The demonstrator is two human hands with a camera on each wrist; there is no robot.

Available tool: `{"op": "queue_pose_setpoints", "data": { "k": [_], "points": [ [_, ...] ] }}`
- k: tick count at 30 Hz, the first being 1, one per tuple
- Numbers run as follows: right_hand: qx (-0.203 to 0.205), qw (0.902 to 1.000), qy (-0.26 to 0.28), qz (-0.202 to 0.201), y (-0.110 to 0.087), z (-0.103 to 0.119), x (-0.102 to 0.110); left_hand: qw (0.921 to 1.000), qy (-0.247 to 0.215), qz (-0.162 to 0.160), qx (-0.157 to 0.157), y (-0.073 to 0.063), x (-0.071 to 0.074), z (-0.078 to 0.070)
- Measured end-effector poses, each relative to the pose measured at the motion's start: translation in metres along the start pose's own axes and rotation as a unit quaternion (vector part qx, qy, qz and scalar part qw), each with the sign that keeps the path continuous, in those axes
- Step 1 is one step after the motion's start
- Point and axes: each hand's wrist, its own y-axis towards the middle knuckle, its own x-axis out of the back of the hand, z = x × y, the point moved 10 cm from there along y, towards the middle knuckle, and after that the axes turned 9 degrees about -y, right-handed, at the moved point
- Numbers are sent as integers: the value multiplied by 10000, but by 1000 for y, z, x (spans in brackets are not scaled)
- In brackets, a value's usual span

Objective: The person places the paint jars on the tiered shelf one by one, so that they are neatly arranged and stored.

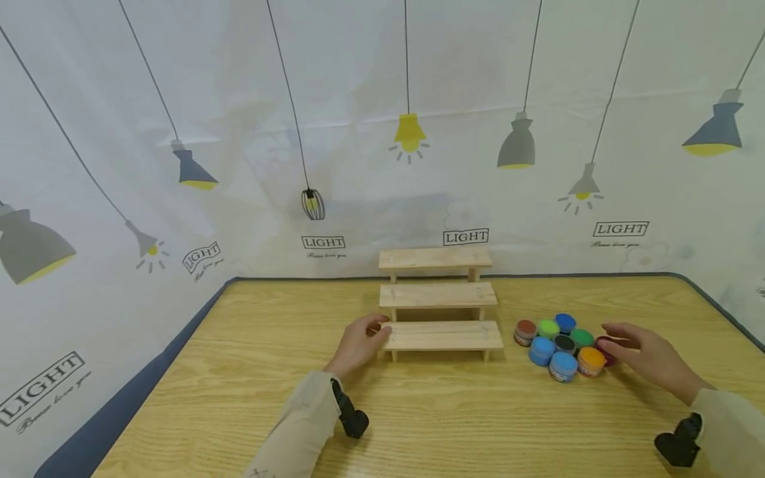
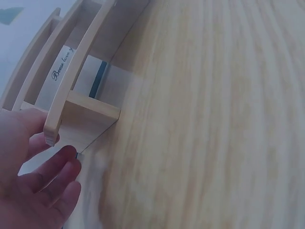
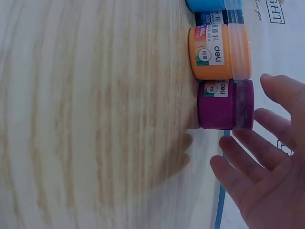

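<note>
In the head view a wooden three-step stand sits at the table's back middle. My left hand pinches the left end of its lowest board, thumb on top; the left wrist view shows the hand with the other fingers loosely bent beside the board end. On the right, my right hand reaches over a purple paint jar, partly hidden by the fingers. In the right wrist view the fingers of this hand are spread, fingertips close beside the purple jar.
Several paint jars stand grouped right of the stand, including an orange jar, a light blue jar, a brown jar and a dark green jar. A lamp-printed cloth hangs behind the wooden table.
</note>
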Motion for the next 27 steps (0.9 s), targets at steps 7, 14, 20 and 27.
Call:
{"op": "queue_pose_setpoints", "data": {
  "k": [7,14,20,27],
  "points": [
    [-102,9994,236,220,3,-8,-8,9996,-251,84,77,3,-1,5],
    [46,9985,476,275,2,-7,-10,9982,-536,100,250,4,0,8],
    [37,9967,729,366,2,-10,-12,9972,-657,134,325,4,-1,7],
    [-43,9956,838,421,3,-12,-13,9970,-640,52,443,6,1,6]
  ]
}}
